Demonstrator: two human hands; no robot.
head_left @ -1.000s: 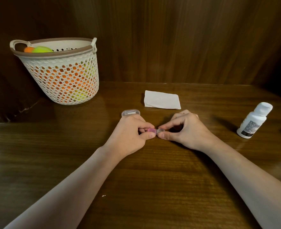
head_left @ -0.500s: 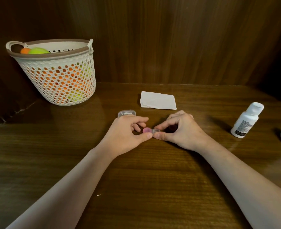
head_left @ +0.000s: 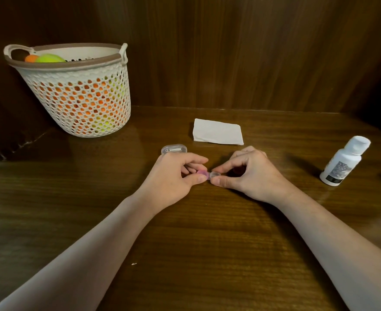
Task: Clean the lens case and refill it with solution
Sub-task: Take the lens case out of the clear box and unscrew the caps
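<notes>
Low on the wooden table (head_left: pixel 185 243), the lens case (head_left: pixel 208 174) is held between both hands, just above or on the surface; which cannot be told. Its pink end is pinched by the thumb and curled fingers of the left hand (head_left: pixel 176 178), and its clear end is pinched by the thumb and forefinger of the right hand (head_left: pixel 248 173). The two thumbs nearly meet beneath the case. Just beyond the left hand, a small clear box (head_left: pixel 174 149) is seen lying flat. Off to the right, well apart, a white solution bottle (head_left: pixel 344 163) is stood upright. Farther back, a folded white tissue (head_left: pixel 217 132) is laid flat. At the far left, a perforated basket (head_left: pixel 77 95) with coloured balls is set against the wooden wall.
</notes>
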